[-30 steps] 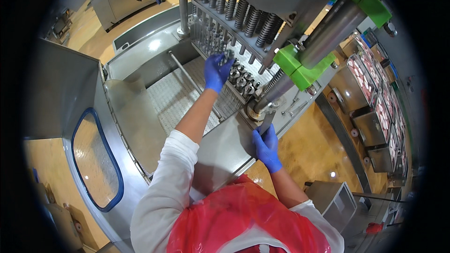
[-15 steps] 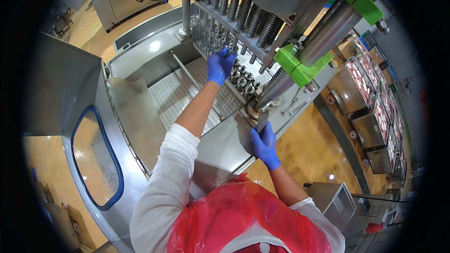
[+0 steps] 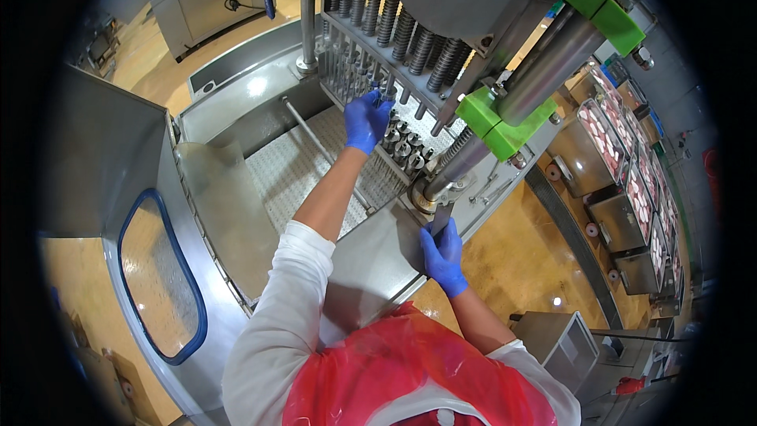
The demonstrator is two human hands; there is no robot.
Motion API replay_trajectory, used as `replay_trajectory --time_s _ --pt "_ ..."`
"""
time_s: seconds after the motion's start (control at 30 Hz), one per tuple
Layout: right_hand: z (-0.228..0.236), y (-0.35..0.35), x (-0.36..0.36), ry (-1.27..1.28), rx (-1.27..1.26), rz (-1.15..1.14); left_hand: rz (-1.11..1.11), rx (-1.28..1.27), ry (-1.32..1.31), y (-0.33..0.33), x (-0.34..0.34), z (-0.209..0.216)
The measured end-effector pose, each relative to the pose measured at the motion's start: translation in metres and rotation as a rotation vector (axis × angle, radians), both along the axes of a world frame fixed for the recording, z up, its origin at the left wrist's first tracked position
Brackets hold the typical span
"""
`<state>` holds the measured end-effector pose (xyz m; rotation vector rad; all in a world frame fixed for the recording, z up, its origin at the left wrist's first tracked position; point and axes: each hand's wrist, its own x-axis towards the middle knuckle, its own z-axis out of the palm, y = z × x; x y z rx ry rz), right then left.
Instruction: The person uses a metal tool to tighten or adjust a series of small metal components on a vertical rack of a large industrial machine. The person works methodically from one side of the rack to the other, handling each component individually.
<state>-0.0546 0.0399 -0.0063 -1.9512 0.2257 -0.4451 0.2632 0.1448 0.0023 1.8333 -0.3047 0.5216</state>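
My left hand [image 3: 367, 121], in a blue glove, reaches into a steel machine. Its fingers are bent round the lower end of a metal rod [image 3: 389, 82] below a row of coil springs [image 3: 400, 25]; the fingertips are partly hidden. Beside this hand, several short metal cylinders [image 3: 406, 147] stand grouped on a holder above a white perforated bed [image 3: 303, 170]. My right hand [image 3: 443, 259], also gloved in blue, grips a flat grey metal plate [image 3: 443, 216] upright, close to the foot of a thick steel column [image 3: 465, 164].
Green clamps [image 3: 505, 122] ring the column. Small metal tools [image 3: 490, 189] lie on the machine's right ledge. A crossbar [image 3: 327, 154] spans the bed. A blue-edged window panel [image 3: 201, 300] is at left. Steel bins [image 3: 587, 154] of pale pink pieces stand far right.
My right hand has drawn slightly back toward me with the plate. My left hand stays at the rods, its fingers shifted a little. The whole view has tilted slightly.
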Motion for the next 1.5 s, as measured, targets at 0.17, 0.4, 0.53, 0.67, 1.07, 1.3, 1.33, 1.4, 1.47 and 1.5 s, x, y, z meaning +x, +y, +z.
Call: replay_trajectory --time_s 0.17,0.4,0.53,0.67,1.07,1.3,1.33,1.4,1.47,1.5 --pt "0.009 0.000 -0.001 0.044 -0.004 0.003 -0.065 0.083 0.094 -0.001 -0.012 0.031" --pt "0.018 0.006 0.006 0.069 -0.098 0.083 -0.066 0.228 -0.061 0.020 0.001 0.017" --pt "0.019 0.023 0.043 0.302 0.529 0.230 -0.190 0.403 0.042 0.065 0.027 0.116" --pt "0.018 0.047 0.152 0.471 1.436 0.458 -0.354 0.295 -0.240 0.051 0.016 0.202" --pt "-0.009 0.101 0.280 -0.130 1.842 0.266 -0.372 0.324 -0.262 0.015 0.038 0.187" --pt "-0.007 0.078 0.290 -0.091 1.804 0.358 -0.347 0.407 -0.252 0.016 0.033 0.188" --pt "-0.004 0.072 0.296 -0.030 1.887 0.356 -0.346 0.390 -0.286 0.014 0.036 0.190" --pt "0.021 0.096 0.285 -0.170 1.638 0.350 -0.334 0.347 -0.277 0.029 0.043 0.181" --pt "0.018 0.085 0.288 -0.138 1.636 0.201 -0.351 0.402 -0.230 0.023 0.034 0.196" --pt "0.014 0.077 0.291 -0.054 1.815 0.200 -0.361 0.401 -0.225 0.019 0.029 0.197"
